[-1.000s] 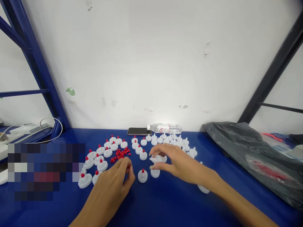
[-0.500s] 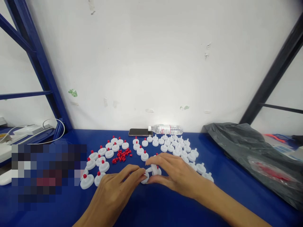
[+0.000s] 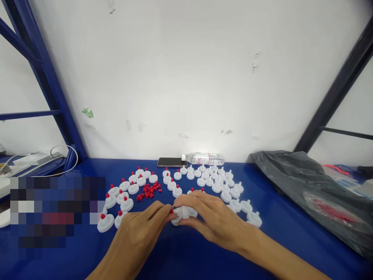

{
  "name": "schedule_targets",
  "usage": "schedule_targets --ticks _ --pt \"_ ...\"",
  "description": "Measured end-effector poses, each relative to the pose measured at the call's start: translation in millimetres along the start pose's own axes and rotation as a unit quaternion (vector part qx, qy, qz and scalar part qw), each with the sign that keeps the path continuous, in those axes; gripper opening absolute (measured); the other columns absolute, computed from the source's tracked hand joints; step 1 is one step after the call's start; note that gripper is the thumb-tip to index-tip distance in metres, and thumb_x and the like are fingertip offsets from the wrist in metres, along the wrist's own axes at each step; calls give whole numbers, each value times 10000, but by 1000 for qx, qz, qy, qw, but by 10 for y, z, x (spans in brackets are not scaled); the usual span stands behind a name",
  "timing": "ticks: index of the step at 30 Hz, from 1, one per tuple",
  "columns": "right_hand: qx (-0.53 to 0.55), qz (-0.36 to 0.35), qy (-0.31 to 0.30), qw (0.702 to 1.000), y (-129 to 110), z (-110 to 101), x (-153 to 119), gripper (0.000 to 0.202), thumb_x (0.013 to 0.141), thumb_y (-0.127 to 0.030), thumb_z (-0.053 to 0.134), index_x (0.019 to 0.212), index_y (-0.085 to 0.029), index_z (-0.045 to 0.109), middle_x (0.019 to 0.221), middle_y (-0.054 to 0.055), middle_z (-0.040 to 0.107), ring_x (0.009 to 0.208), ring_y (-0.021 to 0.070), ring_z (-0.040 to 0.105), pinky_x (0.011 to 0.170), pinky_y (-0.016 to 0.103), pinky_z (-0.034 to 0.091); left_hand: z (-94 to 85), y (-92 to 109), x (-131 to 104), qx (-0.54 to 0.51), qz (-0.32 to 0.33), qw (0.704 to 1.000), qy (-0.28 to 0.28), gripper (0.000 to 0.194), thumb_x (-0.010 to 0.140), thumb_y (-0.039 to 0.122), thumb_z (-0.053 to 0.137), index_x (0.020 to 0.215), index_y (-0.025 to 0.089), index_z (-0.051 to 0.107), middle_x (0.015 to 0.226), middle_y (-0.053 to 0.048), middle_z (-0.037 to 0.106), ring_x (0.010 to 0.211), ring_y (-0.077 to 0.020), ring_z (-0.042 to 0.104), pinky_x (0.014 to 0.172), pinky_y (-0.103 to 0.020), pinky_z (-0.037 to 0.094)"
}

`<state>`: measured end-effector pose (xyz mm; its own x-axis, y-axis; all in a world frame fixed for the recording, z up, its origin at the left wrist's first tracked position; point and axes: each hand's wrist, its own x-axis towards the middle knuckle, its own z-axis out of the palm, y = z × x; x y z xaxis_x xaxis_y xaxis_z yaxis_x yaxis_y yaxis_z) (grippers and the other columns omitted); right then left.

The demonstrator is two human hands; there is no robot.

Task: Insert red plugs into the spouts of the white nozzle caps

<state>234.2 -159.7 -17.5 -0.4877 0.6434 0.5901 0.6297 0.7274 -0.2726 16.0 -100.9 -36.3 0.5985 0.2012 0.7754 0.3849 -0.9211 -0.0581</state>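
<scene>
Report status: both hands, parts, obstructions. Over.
Left hand pinching red cap. Right hand gripping white piece. Loose red caps lie beyond, touching neither hand.

Left hand (image 3: 142,229) pinching a red cap (image 3: 171,210) — right hand (image 3: 215,217) gripping a white disc (image 3: 185,212), both working in front of the red pile (image 3: 149,190) | capped discs (image 3: 133,189) flanking the pile | uncapped discs (image 3: 226,196) standing right of it | bottle (image 3: 205,158) lying behind-right of it

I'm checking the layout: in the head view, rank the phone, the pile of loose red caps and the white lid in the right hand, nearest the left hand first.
1. White lid: in the right hand, just right of the left hand.
2. Red caps: piled just beyond the left hand.
3. Phone: at the back, well past the caps.
</scene>
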Motion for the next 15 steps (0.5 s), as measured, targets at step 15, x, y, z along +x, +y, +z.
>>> schedule_targets --ticks 15 --pt "-5 83 -45 996 -32 -117 59 331 1015 -313 576 1337 -271 513 1237 43 673 1121 180 648 960 335 538 33 -7 -33 116 -62 990 -59 270 1046 327 441 1023 206 682 736 9 736 490 -110 655 414 -218 358"
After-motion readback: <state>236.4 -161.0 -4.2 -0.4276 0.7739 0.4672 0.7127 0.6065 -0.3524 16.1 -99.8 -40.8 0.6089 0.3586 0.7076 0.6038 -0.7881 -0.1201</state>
